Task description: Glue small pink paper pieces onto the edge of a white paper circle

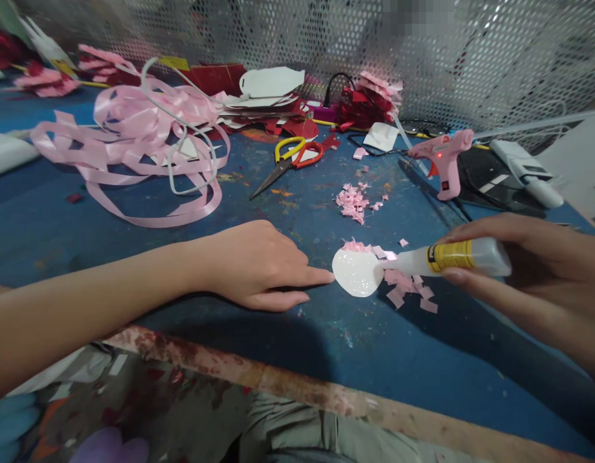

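Observation:
A round white disc lies on the blue tabletop with a wet, shiny film on its face. My left hand rests on the table, index finger stretched out and its tip touching the disc's left edge; nothing is in this hand. In my right hand, a glue bottle with a yellow label is gripped between thumb and fingers. It lies almost level, its nozzle tip at the disc's right edge. Small pink ribbon pieces lie around the disc's right and upper edges, and a heap of finer pink bits sits behind it.
Yellow-and-red-handled scissors lie behind my left hand. Loops of pink ribbon spread at the left. A pink glue gun, its light glowing, stands back right with a cord. White and red cutouts are piled by the perforated metal screen.

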